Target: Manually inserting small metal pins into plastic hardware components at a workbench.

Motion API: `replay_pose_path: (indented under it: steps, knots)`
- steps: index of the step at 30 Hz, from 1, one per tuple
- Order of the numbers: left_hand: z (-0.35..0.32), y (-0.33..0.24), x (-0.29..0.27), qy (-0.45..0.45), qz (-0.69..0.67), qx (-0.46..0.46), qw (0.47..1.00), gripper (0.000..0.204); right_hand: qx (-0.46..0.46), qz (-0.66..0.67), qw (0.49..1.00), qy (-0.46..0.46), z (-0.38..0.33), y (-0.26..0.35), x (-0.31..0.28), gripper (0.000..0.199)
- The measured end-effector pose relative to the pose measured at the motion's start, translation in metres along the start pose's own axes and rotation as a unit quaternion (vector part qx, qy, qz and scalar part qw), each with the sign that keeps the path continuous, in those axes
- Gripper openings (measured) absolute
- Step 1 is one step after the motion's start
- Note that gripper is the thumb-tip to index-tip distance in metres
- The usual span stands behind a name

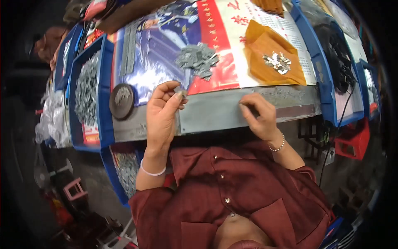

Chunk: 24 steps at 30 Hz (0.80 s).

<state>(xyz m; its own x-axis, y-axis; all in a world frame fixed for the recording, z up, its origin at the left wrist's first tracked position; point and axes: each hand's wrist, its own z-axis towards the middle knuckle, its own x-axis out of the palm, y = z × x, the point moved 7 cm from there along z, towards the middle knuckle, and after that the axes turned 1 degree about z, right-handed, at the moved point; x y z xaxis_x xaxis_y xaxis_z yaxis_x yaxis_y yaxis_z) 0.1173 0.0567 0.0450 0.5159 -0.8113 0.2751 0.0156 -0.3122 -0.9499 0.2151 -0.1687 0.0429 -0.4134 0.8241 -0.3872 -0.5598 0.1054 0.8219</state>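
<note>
My left hand (161, 118) is raised over the table's near edge, thumb and fingers pinched on a small grey piece (183, 92). My right hand (260, 115) hovers by the same edge, thumb and forefinger close together; whatever may be between them is too small to make out. Beyond my left hand lies a heap of flat grey pieces (197, 60) on the printed sheet. Farther right, shiny silver metal bits (277, 63) rest on orange-brown paper (258, 39). A round dark dish (116, 108) with small pale slivers stands left of my left hand.
A blue bin (106, 89) of grey pieces stands at left, with another blue bin (109, 166) below it. At right a blue bin (322, 79) holds black parts. Long grey strips (128, 50) lie on the printed poster (228, 62). A red stool (354, 141) is at lower right.
</note>
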Motion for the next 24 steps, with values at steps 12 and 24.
replay_pose_path:
  steps: [12, 24]
  knots:
    - [-0.06, 0.035, 0.026, -0.011, -0.234, -0.052, 0.971, 0.015, 0.139, 0.236, 0.949, 0.155, -0.003, 0.034, 0.068, 0.018]
    - [-0.067, 0.039, 0.035, 0.047, -0.032, -0.084, 0.995, 0.014, 0.315, 0.362, 0.848, 0.226, -0.014, 0.02, 0.075, 0.011]
